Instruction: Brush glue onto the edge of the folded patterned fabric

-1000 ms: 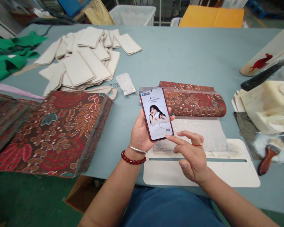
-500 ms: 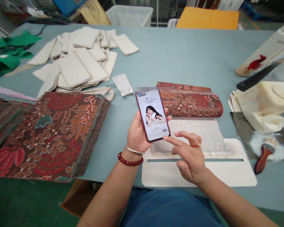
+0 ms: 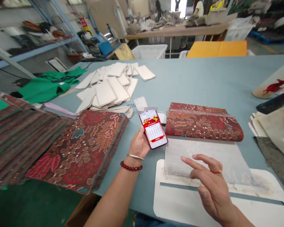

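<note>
A smartphone (image 3: 154,130) with a lit red and white screen rests in my left hand (image 3: 139,143), whose fingers wrap its lower left side. To the right, my right hand (image 3: 210,183) hovers with fingers apart and holds nothing. Below that hand lie a translucent sheet (image 3: 198,157) and a white slotted board (image 3: 177,201). Behind the sheet is a folded piece of brown floral fabric (image 3: 203,123). On the left, a thick stack of the same floral fabric (image 3: 85,142) sits on the blue-grey table (image 3: 191,82).
White cut pads (image 3: 109,88) lie heaped at the back left, near green cloth (image 3: 47,88). A pale bottle (image 3: 274,82) leans in at the right, above a black handle (image 3: 276,101) and a cream container (image 3: 279,129). Orange board (image 3: 217,49) and a white bin (image 3: 150,52) stand beyond.
The phone screen has switched from a portrait page to a red calendar-like page. My right hand has moved off the phone to the right. The camera view has tilted up.
</note>
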Demonstrator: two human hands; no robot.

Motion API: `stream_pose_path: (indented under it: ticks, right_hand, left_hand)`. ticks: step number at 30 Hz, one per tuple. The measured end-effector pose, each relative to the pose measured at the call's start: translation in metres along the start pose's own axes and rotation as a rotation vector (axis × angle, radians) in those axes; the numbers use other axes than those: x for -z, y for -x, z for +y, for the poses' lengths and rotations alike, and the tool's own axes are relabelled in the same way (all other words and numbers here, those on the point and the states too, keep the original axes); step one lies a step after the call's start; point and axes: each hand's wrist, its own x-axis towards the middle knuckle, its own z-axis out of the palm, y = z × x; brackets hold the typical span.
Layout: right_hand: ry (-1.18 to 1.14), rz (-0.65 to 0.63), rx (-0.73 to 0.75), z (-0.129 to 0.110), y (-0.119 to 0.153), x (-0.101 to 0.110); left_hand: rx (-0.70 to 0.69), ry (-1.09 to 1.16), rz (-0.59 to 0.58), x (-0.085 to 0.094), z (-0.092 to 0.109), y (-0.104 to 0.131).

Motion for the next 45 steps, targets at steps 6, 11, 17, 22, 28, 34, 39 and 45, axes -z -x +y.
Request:
stream_pose_path:
  ticks: [6, 11, 17, 22, 28, 34, 39, 45]
  right_hand:
    - [0.025, -0.029, 0.023, 0.004, -0.001, -0.004]
    - [0.058, -0.036, 0.054, 0.009, -0.003, -0.007]
    - [0.092, -0.026, 0.050, 0.014, -0.009, -0.014]
    - [0.125, -0.031, 0.049, 0.023, -0.012, -0.016]
    - [0.111, -0.100, 0.057, 0.039, -0.030, -0.016]
    - [0.052, -0.146, 0.066, 0.055, -0.076, -0.026]
    - [-0.012, -0.142, 0.033, 0.053, -0.104, -0.035]
    - [-0.033, -0.172, 0.021, 0.050, -0.093, -0.041]
  left_hand:
    - [-0.306, -0.147, 0.018, 0.027, 0.014, -0.036]
    - [-0.584, -0.156, 0.056, 0.034, 0.046, -0.092]
    - [-0.799, -0.184, 0.053, 0.025, 0.084, -0.160]
    - [-0.820, -0.239, 0.024, 0.026, 0.081, -0.194]
    - [-0.775, -0.293, 0.030, 0.042, 0.067, -0.209]
    - [-0.761, -0.351, 0.066, 0.052, 0.062, -0.211]
    - [-0.723, -0.449, 0.047, 0.059, 0.060, -0.200]
    - [-0.715, -0.570, 0.094, 0.078, 0.060, -0.199]
